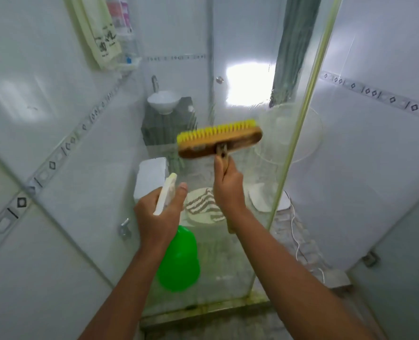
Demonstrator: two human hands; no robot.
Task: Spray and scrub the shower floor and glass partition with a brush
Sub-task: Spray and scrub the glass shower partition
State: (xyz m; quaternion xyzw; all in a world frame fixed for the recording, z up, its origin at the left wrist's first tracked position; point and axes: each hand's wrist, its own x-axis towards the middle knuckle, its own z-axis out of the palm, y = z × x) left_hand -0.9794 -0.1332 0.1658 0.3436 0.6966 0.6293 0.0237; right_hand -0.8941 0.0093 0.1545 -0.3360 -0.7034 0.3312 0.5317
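My right hand (228, 190) grips the wooden handle of a scrub brush (219, 139) with yellow bristles. The brush head is raised at mid-height, bristles turned toward the glass partition (240, 69) in front of me. My left hand (160, 214) holds a spray bottle with a green body (179, 261) and a white trigger head (166, 192), nozzle aimed at the glass. The glass looks wet and streaked. The partition's greenish edge (301, 123) runs diagonally on the right. The shower floor (228, 322) shows as a dark strip below the grimy bottom rail.
Through the glass I see a white basin (163, 101) on a dark stand, a white toilet tank (152, 177), a striped mat (203, 207) and a white fan (289, 133). A towel (100, 30) hangs at upper left. Tiled walls close in on both sides.
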